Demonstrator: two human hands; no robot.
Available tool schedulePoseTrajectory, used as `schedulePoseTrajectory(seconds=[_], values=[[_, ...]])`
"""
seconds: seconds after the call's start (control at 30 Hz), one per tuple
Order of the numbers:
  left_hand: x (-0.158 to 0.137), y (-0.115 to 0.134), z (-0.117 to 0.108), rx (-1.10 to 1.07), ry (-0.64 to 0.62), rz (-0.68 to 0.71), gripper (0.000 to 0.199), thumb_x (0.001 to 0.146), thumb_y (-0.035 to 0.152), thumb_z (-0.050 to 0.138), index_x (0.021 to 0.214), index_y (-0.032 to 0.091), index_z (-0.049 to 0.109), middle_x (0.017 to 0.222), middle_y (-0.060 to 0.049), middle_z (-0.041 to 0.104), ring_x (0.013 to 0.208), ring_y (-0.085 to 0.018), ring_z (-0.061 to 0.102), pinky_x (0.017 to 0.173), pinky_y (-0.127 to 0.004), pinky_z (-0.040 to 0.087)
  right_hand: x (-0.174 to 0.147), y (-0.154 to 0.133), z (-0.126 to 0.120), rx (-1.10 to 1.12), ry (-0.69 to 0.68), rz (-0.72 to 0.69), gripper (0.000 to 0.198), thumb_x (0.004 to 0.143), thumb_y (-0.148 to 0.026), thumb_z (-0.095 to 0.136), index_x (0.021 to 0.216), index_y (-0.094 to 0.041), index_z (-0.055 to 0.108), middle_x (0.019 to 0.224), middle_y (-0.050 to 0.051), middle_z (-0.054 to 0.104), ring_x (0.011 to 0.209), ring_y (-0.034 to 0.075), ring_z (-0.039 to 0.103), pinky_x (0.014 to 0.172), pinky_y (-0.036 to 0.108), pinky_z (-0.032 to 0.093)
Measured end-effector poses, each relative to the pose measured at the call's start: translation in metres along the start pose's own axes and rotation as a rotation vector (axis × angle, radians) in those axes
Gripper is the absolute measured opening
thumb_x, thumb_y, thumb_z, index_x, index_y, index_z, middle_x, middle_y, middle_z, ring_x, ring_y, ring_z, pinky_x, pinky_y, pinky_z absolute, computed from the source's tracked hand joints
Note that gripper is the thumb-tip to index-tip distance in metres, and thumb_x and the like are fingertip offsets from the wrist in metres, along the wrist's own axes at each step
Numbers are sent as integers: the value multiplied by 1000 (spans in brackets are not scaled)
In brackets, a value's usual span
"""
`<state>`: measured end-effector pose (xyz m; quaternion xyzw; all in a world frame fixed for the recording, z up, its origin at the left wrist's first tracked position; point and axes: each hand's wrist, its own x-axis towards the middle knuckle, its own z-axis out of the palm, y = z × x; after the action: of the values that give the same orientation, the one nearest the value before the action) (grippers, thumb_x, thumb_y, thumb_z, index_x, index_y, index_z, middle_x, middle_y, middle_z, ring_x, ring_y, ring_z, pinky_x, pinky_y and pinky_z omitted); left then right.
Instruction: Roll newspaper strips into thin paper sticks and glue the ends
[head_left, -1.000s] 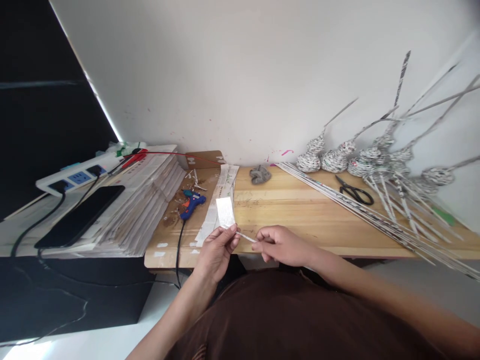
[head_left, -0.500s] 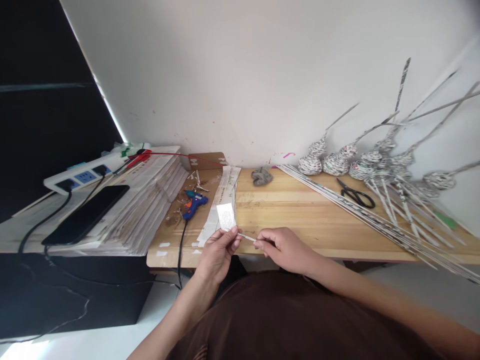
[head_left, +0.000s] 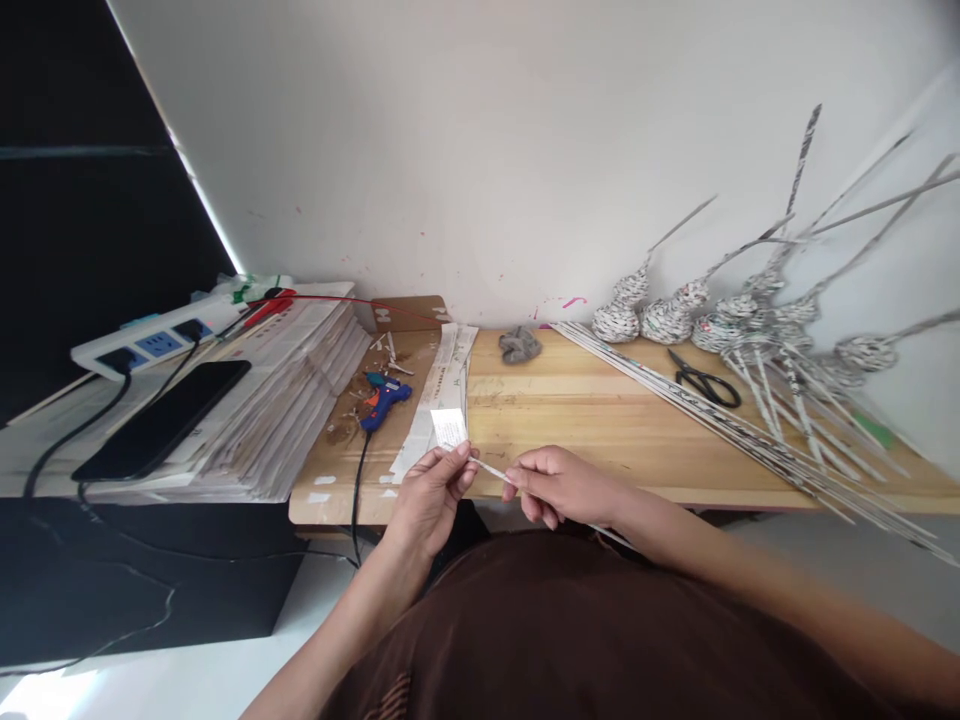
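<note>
Between my hands stretches a thin rolled newspaper stick (head_left: 491, 469), its far part showing again below my right wrist. My left hand (head_left: 435, 492) pinches its left end, where a flat unrolled flap of printed paper (head_left: 448, 426) sticks up past the thumb. My right hand (head_left: 551, 486) has thumb and fingers closed round the stick a little further right. Behind my left hand lie newspaper strips (head_left: 442, 385) on a brown board. A blue glue gun (head_left: 385, 403) rests to their left.
At left, a tall newspaper stack (head_left: 300, 400) carries a black phone (head_left: 163, 420) and a power strip (head_left: 150, 340). A grey cloth (head_left: 520, 345) lies near the wall. Rightward are a bundle of paper sticks (head_left: 675, 405), black scissors (head_left: 705, 382) and several woven paper gourds (head_left: 664, 322).
My right hand's fingers have shifted along the stick, and its far part now shows beneath the wrist. The paper flap looks shorter above my left thumb. The view has tilted slightly.
</note>
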<state>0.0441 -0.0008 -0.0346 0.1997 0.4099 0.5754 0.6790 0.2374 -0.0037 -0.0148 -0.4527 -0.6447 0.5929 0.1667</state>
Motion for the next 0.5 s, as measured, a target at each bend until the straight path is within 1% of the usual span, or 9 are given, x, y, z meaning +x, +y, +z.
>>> schedulePoseTrajectory(seconds=[0.03, 0.07, 0.13, 0.2, 0.27, 0.33, 0.43, 0.47, 0.5], values=[[0, 0, 0, 1, -5, -2, 13, 67, 10, 79, 68, 9, 66, 71, -4, 67, 57, -6, 62, 54, -11, 54, 1, 1, 0, 55, -37, 38, 39, 93, -50, 40, 89, -17, 61, 62, -1, 58, 41, 9, 47, 44, 22, 33], [0, -1, -1, 1, -9, -4, 13, 67, 10, 79, 68, 9, 66, 71, -3, 67, 58, -6, 62, 54, -11, 54, 2, 2, 0, 63, -26, 40, 38, 92, -51, 42, 90, -17, 60, 64, -1, 59, 42, 9, 47, 43, 22, 33], [1, -1, -1, -1, -14, -5, 14, 66, 11, 80, 68, 9, 66, 70, -4, 67, 58, -6, 62, 55, -11, 54, 0, 0, 2, -53, 111, -47, 32, 87, -49, 52, 89, -17, 61, 70, 1, 62, 48, 9, 51, 48, 22, 35], [1, -1, -2, -2, -8, -2, 15, 66, 11, 80, 67, 10, 65, 71, -4, 67, 59, -6, 62, 55, -12, 54, -3, -5, 4, -246, 277, -187, 25, 84, -43, 59, 85, -18, 64, 74, 1, 65, 57, 10, 54, 55, 23, 37], [1, -1, -2, 0, 7, 4, 15, 66, 10, 80, 66, 10, 65, 72, -4, 68, 58, -6, 62, 56, -12, 54, -5, -9, 4, -367, 338, -265, 24, 87, -40, 56, 79, -19, 66, 70, 1, 65, 60, 11, 53, 59, 24, 36], [0, 0, -1, -2, 17, 6, 15, 66, 10, 80, 66, 10, 65, 71, -4, 67, 57, -6, 62, 55, -11, 54, -5, -9, 1, -316, 263, -221, 31, 90, -40, 51, 75, -18, 66, 64, 2, 63, 57, 11, 51, 58, 24, 36], [0, 1, -1, -12, 3, 2, 14, 66, 10, 79, 66, 10, 65, 70, -3, 67, 56, -6, 61, 53, -11, 53, 1, -3, -3, -13, 4, -43, 39, 90, -49, 47, 84, -15, 65, 59, 0, 58, 52, 10, 48, 53, 23, 36], [0, 1, 0, -13, 2, -3, 14, 66, 10, 79, 67, 10, 65, 70, -3, 67, 56, -6, 61, 53, -11, 53, 2, 0, -3, 61, -46, 0, 42, 90, -51, 45, 87, -15, 64, 59, 0, 57, 51, 10, 48, 52, 22, 36], [0, 1, 0, -13, 6, -7, 13, 67, 10, 79, 67, 10, 65, 70, -4, 67, 56, -6, 61, 53, -11, 54, 2, 1, -2, 79, -45, 13, 43, 90, -53, 46, 88, -15, 63, 59, -1, 56, 50, 10, 48, 51, 22, 36]])
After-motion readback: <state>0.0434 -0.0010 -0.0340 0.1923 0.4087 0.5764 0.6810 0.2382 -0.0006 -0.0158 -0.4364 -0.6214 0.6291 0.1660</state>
